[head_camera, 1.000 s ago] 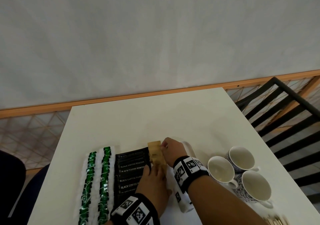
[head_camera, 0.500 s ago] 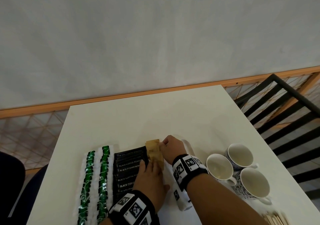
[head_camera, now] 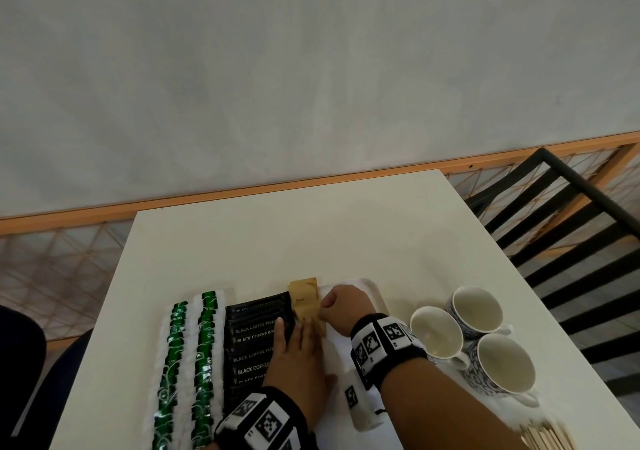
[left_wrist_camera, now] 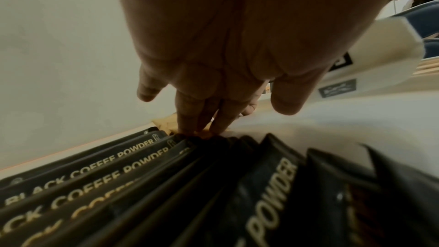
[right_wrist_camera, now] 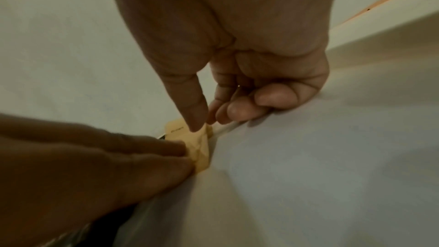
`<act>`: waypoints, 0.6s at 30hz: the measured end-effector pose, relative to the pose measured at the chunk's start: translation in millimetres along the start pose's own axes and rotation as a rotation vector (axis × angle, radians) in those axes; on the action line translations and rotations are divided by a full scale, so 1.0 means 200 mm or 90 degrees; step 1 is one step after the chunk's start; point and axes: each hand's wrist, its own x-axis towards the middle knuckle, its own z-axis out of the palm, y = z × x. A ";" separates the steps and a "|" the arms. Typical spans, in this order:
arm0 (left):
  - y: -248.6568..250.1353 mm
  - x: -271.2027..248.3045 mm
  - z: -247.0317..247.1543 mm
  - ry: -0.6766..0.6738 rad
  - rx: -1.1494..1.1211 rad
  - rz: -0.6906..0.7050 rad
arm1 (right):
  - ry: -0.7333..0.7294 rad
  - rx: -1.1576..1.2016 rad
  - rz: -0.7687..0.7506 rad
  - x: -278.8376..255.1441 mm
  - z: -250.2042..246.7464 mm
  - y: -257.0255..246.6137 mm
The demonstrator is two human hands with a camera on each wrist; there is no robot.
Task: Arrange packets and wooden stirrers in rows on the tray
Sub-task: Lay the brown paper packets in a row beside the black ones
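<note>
Risk: brown packets [head_camera: 304, 302], just right of the black coffee packets [head_camera: 254, 340] on the tray [head_camera: 372, 288], could fan out or ride over that row bc flat-fingered left hand [head_camera: 299, 358] pushes sideways while right hand [head_camera: 343, 306], thumb+curled fingers, only pinches their edge.

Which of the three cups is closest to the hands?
The left cup, right beside the right hand's wristband. The far cup and the near cup both sit farther right.
</note>
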 end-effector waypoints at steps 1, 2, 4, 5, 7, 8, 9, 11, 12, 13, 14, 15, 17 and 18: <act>0.00 0.00 0.00 0.000 -0.003 -0.001 | -0.002 0.010 0.004 0.00 0.00 0.00; 0.00 0.00 0.00 0.002 -0.006 -0.003 | -0.003 0.015 0.010 0.00 0.00 0.00; -0.01 0.00 0.00 0.010 -0.021 -0.006 | -0.002 0.031 0.012 0.01 0.00 0.00; -0.01 0.00 0.00 0.013 -0.029 -0.008 | 0.000 0.039 0.013 0.01 0.01 0.00; -0.01 0.00 -0.01 0.017 -0.037 -0.009 | 0.002 0.043 0.019 0.01 0.00 -0.01; -0.01 0.00 -0.01 0.019 -0.038 -0.010 | 0.002 0.040 0.020 0.01 0.00 -0.02; -0.01 0.00 -0.02 0.022 -0.040 -0.011 | 0.003 0.039 0.019 0.00 0.00 -0.01; -0.02 -0.01 -0.02 0.028 -0.052 -0.015 | -0.001 -0.001 0.010 -0.02 0.00 -0.01; -0.02 0.00 -0.02 0.033 -0.060 -0.016 | -0.001 -0.022 0.009 -0.02 0.01 -0.01; -0.02 0.00 -0.02 0.036 -0.066 -0.018 | 0.008 -0.037 0.012 -0.02 0.02 0.00; -0.02 0.00 -0.02 0.038 -0.068 -0.021 | 0.015 -0.044 0.023 -0.02 0.03 0.00; -0.02 0.01 -0.02 0.039 -0.069 -0.024 | 0.026 -0.051 0.033 -0.01 0.05 0.00; -0.02 0.01 -0.01 0.042 -0.068 -0.023 | 0.037 -0.073 0.044 -0.01 0.08 0.00; -0.02 0.01 -0.02 0.046 -0.071 -0.020 | 0.036 -0.085 0.049 0.00 0.09 0.01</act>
